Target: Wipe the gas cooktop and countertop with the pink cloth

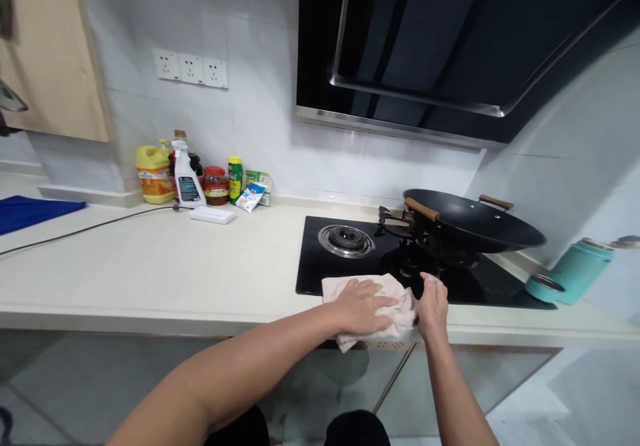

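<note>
A pale pink cloth (395, 293) lies bunched over the front edge of the black gas stove (313, 253), one corner hanging past the counter edge. My left hand (363, 307) rests flat on top of it with the fingers spread. At the cloth's right side, my right hand (433, 306) is closed, its fingers curled together against the cloth's edge; how much fabric is inside is partly hidden. Behind my hands, the left burner (346, 241) is uncovered. On the right burner stands a large black wok (465, 223) with wooden handles.
A teal bottle (583, 269) and teal cup (545, 288) stand at the right. At the back left are a white spray bottle (187, 176), yellow jug (154, 176), red-lidded jar (216, 186) and green shaker (235, 179). A black range hood (400, 53) overhangs the stove.
</note>
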A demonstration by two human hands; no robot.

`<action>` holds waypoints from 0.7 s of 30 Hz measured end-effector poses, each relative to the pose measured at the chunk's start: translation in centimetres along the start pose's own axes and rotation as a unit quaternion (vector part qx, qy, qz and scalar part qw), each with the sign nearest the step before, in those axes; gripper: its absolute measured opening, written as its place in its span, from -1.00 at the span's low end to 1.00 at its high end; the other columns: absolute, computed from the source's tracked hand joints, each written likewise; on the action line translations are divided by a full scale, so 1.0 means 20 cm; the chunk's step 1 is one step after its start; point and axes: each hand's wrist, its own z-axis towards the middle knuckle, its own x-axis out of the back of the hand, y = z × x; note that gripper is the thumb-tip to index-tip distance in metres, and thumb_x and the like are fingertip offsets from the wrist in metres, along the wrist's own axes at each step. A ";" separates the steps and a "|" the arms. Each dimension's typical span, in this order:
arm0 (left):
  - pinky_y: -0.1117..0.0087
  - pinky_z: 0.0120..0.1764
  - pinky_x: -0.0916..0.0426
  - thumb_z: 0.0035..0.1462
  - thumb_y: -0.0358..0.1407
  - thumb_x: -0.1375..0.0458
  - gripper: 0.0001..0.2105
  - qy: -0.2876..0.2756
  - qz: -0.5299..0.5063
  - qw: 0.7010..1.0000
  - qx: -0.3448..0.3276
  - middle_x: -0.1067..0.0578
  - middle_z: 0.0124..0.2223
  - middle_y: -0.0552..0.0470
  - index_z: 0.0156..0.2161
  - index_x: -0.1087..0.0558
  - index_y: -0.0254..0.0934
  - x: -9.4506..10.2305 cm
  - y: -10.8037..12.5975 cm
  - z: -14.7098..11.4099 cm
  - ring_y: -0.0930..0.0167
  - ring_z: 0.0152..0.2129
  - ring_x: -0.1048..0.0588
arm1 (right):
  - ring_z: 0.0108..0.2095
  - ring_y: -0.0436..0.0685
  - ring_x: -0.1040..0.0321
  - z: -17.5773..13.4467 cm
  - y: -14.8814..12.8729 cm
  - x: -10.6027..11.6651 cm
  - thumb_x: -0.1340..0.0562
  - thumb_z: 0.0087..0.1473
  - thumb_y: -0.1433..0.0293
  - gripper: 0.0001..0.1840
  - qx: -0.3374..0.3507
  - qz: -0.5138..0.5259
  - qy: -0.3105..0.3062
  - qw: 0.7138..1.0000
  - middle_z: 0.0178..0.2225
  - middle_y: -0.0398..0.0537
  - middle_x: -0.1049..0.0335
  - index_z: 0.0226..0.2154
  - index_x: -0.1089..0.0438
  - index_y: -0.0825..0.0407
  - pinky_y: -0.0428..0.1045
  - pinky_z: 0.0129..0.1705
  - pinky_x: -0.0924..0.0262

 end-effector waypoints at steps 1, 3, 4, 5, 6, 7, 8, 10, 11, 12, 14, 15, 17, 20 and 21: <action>0.00 0.35 0.13 0.29 0.07 0.04 -0.43 -0.002 -0.001 1.000 0.005 -0.09 0.47 0.08 0.37 -0.17 0.12 0.02 -0.02 -0.04 0.19 0.41 -0.01 | 0.14 0.29 -0.22 0.00 0.00 0.00 0.03 0.25 -0.02 -0.39 0.001 -0.006 -0.008 1.000 0.01 0.16 -0.36 -0.04 -0.47 0.05 0.18 0.25 -0.03; -0.02 0.35 0.15 0.29 0.07 0.03 -0.42 -0.005 -0.003 0.999 0.034 -0.06 0.48 0.02 0.37 -0.18 0.08 0.07 -0.08 -0.11 0.19 0.41 0.01 | 0.12 0.29 -0.24 0.01 0.00 0.00 0.00 0.23 -0.03 -0.40 0.000 -0.015 -0.016 1.000 0.01 0.17 -0.36 -0.05 -0.48 0.05 0.18 0.25 -0.04; -0.01 0.36 0.16 0.28 0.07 0.02 -0.40 -0.003 -0.003 0.998 0.056 -0.05 0.48 0.01 0.38 -0.17 0.06 0.09 -0.12 -0.15 0.19 0.42 0.02 | 0.11 0.29 -0.26 0.00 0.00 -0.01 0.00 0.22 -0.03 -0.39 0.000 -0.019 -0.019 1.000 0.01 0.17 -0.36 -0.06 -0.49 0.06 0.18 0.24 -0.05; 0.00 0.36 0.17 0.28 0.08 0.02 -0.38 0.001 -0.003 0.997 0.079 -0.05 0.48 0.00 0.39 -0.16 0.03 0.11 -0.17 -0.17 0.20 0.42 0.03 | 0.10 0.29 -0.27 0.00 -0.01 -0.01 -0.01 0.21 -0.04 -0.39 0.003 -0.021 -0.024 0.999 0.01 0.17 -0.37 -0.07 -0.49 0.06 0.18 0.23 -0.06; 0.01 0.37 0.18 0.27 0.09 0.02 -0.37 0.006 -0.002 0.995 0.099 -0.05 0.48 -0.01 0.40 -0.15 0.01 0.13 -0.21 -0.20 0.21 0.42 0.04 | 0.09 0.29 -0.29 -0.01 -0.01 0.00 -0.02 0.21 -0.04 -0.39 0.007 -0.020 -0.033 0.999 0.00 0.16 -0.39 -0.09 -0.50 0.06 0.18 0.22 -0.08; 0.02 0.37 0.17 0.27 0.11 0.02 -0.35 0.013 0.000 0.993 0.118 -0.05 0.48 -0.02 0.40 -0.15 -0.01 0.15 -0.26 -0.22 0.21 0.42 0.04 | 0.07 0.28 -0.31 -0.02 -0.02 0.00 -0.03 0.21 -0.05 -0.40 0.013 -0.015 -0.045 0.999 -0.01 0.15 -0.41 -0.10 -0.50 0.06 0.17 0.20 -0.10; 0.03 0.37 0.17 0.26 0.13 0.03 -0.34 0.018 0.000 0.991 0.134 -0.06 0.48 -0.02 0.39 -0.16 -0.02 0.16 -0.31 -0.23 0.21 0.42 0.03 | 0.05 0.27 -0.33 -0.03 -0.03 0.00 -0.04 0.21 -0.04 -0.42 0.020 -0.008 -0.060 0.998 -0.03 0.12 -0.44 -0.11 -0.49 0.05 0.16 0.18 -0.13; 0.04 0.37 0.14 0.27 0.16 0.08 -0.34 0.026 0.001 0.987 0.160 -0.07 0.48 -0.02 0.38 -0.19 -0.04 0.18 -0.42 -0.25 0.21 0.42 0.02 | 0.00 0.24 -0.37 -0.07 -0.06 0.02 -0.05 0.24 -0.03 -0.47 0.046 0.002 -0.092 0.995 -0.09 0.07 -0.47 -0.16 -0.49 0.03 0.13 0.11 -0.19; 0.04 0.37 0.13 0.28 0.16 0.10 -0.34 0.033 0.002 0.984 0.176 -0.07 0.48 -0.01 0.38 -0.20 -0.06 0.19 -0.48 -0.25 0.21 0.42 0.02 | -0.03 0.22 -0.38 -0.09 -0.08 0.03 -0.05 0.25 -0.01 -0.50 0.068 0.003 -0.104 0.992 -0.12 0.05 -0.48 -0.19 -0.49 0.02 0.10 0.07 -0.21; 0.03 0.36 0.11 0.28 0.15 0.12 -0.34 0.041 0.004 0.980 0.194 -0.06 0.48 -0.02 0.38 -0.20 -0.08 0.21 -0.54 -0.24 0.19 0.42 0.02 | -0.06 0.21 -0.39 -0.12 -0.09 0.03 -0.05 0.27 0.02 -0.52 0.095 -0.002 -0.114 0.989 -0.15 0.04 -0.48 -0.22 -0.49 0.01 0.08 0.04 -0.22; -0.01 0.35 0.09 0.29 0.12 0.15 -0.34 0.055 0.008 0.971 0.232 -0.06 0.48 -0.05 0.38 -0.19 -0.13 0.23 -0.66 -0.22 0.17 0.41 0.01 | -0.11 0.17 -0.40 -0.16 -0.12 0.04 -0.05 0.31 0.07 -0.57 0.146 -0.019 -0.128 0.981 -0.19 0.00 -0.47 -0.28 -0.48 -0.01 0.05 -0.03 -0.24; -0.04 0.35 0.08 0.29 0.11 0.15 -0.34 0.062 0.011 0.966 0.250 -0.07 0.47 -0.07 0.39 -0.18 -0.14 0.25 -0.72 -0.20 0.15 0.41 0.00 | -0.14 0.16 -0.41 -0.18 -0.13 0.04 -0.04 0.33 0.10 -0.59 0.164 -0.029 -0.131 0.977 -0.21 -0.01 -0.47 -0.30 -0.47 -0.02 0.03 -0.06 -0.25; -0.09 0.33 0.07 0.30 0.08 0.17 -0.35 0.073 0.016 0.957 0.282 -0.10 0.46 -0.09 0.39 -0.16 -0.15 0.28 -0.83 -0.15 0.15 0.40 -0.04 | -0.19 0.13 -0.42 -0.20 -0.14 0.03 -0.03 0.35 0.16 -0.62 0.191 -0.051 -0.130 0.972 -0.24 -0.04 -0.46 -0.31 -0.46 -0.03 0.01 -0.12 -0.25; -0.14 0.31 0.04 0.31 0.06 0.21 -0.36 0.095 0.029 0.941 0.323 -0.15 0.44 -0.12 0.39 -0.15 -0.14 0.34 -0.99 -0.03 0.12 0.39 -0.08 | -0.24 0.11 -0.41 -0.23 -0.15 0.00 -0.04 0.36 0.25 -0.67 0.249 -0.101 -0.132 0.954 -0.28 -0.07 -0.46 -0.31 -0.45 -0.04 0.02 -0.17 -0.22; -0.15 0.30 0.03 0.31 0.06 0.22 -0.36 0.102 0.033 0.936 0.334 -0.16 0.44 -0.12 0.39 -0.15 -0.14 0.35 -1.04 0.03 0.10 0.38 -0.09 | -0.27 0.11 -0.39 -0.23 -0.15 -0.01 -0.06 0.36 0.28 -0.70 0.271 -0.118 -0.137 0.945 -0.31 -0.08 -0.46 -0.32 -0.44 -0.04 0.03 -0.19 -0.20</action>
